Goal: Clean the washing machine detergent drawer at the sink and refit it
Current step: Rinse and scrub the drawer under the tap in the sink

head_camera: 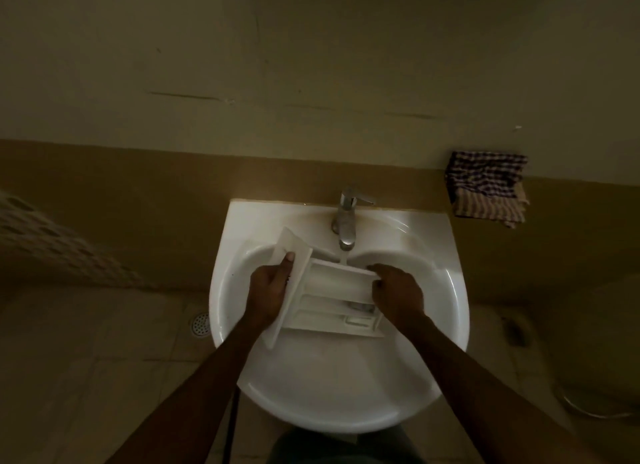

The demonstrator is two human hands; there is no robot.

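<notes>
A white detergent drawer point(341, 287) lies across the bowl of a white sink point(341, 391), its compartments facing up. My left hand point(268, 288) grips the drawer's front panel at the left end, thumb on top. My right hand point(394, 290) holds the right end of the drawer, fingers curled over its far rim. A chrome tap point(346, 217) stands behind, and a thin stream of water falls from its spout onto the drawer's far edge.
A checked cloth point(486, 188) hangs on the wall to the right of the sink. A round floor drain point(200, 325) sits on the tiled floor at the left. A perforated basket point(52, 235) shows at the far left. The room is dim.
</notes>
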